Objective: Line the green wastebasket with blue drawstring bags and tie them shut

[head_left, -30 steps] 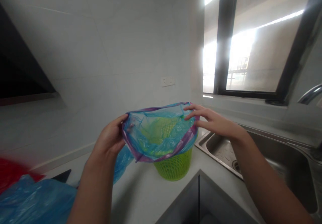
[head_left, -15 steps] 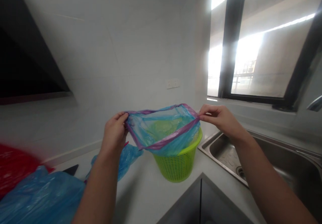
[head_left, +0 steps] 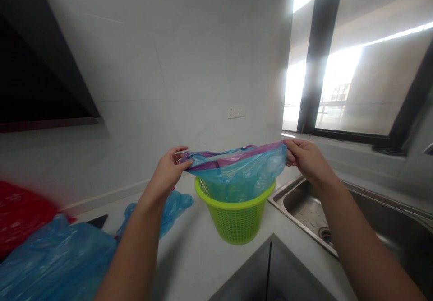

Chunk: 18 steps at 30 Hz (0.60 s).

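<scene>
A translucent blue garbage bag (head_left: pixel 243 172) with a purple band round its mouth is stretched between my hands. Its lower part hangs inside a lime-green plastic basket (head_left: pixel 238 222) that stands upright on the counter. My left hand (head_left: pixel 171 165) has the left end of the purple band between thumb and fingers, with some fingertips lifted away. At the other end, my right hand (head_left: pixel 306 156) pinches the band's right corner. Both hands are above the basket's rim, one on each side. The bag's mouth is drawn nearly flat, so little of its inside shows.
A steel sink (head_left: pixel 311 206) lies to the right of the basket. On the left are a large blue plastic bag (head_left: pixel 61 260), a smaller blue bag (head_left: pixel 174 210) and a red bag (head_left: pixel 27 210). A dark grey panel (head_left: pixel 270 274) is at the front. A wall socket (head_left: pixel 236 111) is behind.
The bag's mouth was held wide open over the basket; now it is pulled narrow and its right end is higher. Both hands have shifted right in the picture, and more of the basket's rim shows.
</scene>
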Each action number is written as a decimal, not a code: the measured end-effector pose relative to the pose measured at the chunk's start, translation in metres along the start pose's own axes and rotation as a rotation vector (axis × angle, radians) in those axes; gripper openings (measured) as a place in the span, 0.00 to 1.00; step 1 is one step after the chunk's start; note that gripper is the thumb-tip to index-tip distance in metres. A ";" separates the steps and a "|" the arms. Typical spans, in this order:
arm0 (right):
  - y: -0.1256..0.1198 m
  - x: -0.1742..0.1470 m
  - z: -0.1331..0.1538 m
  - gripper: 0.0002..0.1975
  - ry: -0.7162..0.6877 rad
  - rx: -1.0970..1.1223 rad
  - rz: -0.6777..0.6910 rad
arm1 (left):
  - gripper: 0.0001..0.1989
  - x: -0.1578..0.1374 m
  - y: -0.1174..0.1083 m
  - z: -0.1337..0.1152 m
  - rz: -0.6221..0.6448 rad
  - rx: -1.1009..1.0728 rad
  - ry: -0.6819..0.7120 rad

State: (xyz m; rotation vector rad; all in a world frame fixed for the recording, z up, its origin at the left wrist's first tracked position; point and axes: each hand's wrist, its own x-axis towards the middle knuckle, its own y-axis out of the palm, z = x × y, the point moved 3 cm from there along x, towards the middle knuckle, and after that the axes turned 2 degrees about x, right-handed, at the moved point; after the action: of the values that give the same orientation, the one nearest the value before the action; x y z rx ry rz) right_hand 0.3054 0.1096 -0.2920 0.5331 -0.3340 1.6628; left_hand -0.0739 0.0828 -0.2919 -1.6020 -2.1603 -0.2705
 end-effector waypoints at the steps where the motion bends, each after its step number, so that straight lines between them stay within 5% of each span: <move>1: -0.003 0.001 -0.001 0.19 0.015 0.026 -0.038 | 0.34 0.000 -0.001 -0.001 -0.021 0.018 0.015; 7: -0.008 -0.002 0.002 0.15 0.071 0.074 -0.304 | 0.18 0.002 -0.013 0.005 -0.254 0.201 0.073; 12: 0.001 -0.007 0.001 0.07 0.239 -0.060 -0.113 | 0.12 0.000 -0.016 0.006 -0.324 0.382 0.113; 18: 0.003 -0.005 -0.007 0.08 0.276 0.038 -0.116 | 0.17 -0.003 -0.001 -0.004 -0.202 -0.204 -0.059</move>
State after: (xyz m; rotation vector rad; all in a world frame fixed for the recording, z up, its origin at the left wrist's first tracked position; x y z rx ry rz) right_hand 0.3019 0.1083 -0.3002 0.3381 -0.0679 1.6076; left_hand -0.0735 0.0781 -0.2898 -1.5126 -2.4100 -0.5273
